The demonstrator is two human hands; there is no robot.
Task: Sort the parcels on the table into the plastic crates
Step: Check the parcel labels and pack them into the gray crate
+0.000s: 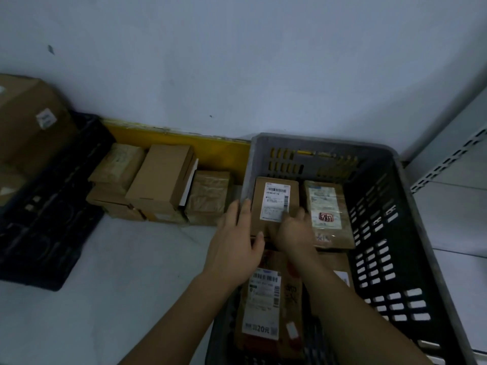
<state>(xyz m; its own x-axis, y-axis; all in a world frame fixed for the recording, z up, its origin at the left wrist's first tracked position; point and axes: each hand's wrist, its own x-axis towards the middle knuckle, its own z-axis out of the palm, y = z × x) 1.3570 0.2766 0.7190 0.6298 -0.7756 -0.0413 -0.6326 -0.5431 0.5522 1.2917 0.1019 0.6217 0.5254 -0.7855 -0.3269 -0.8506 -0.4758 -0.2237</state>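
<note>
A grey plastic crate (390, 164) stands at the right with several brown parcels in it. Both hands reach into it and hold one labelled parcel (275, 191) at the crate's far left corner. My left hand (237, 238) grips its left edge. My right hand (295, 230) rests on its near right part, covering the label's lower corner. Beside it lies a taped parcel with a red stamp (328, 214). A larger parcel with a white label (266, 306) lies nearer, partly under my forearms. More parcels (160, 180) are stacked on the table against the wall.
A black crate (52, 206) stands at the left with a large cardboard box (29, 122) in it. A yellow strip (189, 140) runs along the wall behind the stacked parcels. Pale metal shelving (453, 154) rises at the far right.
</note>
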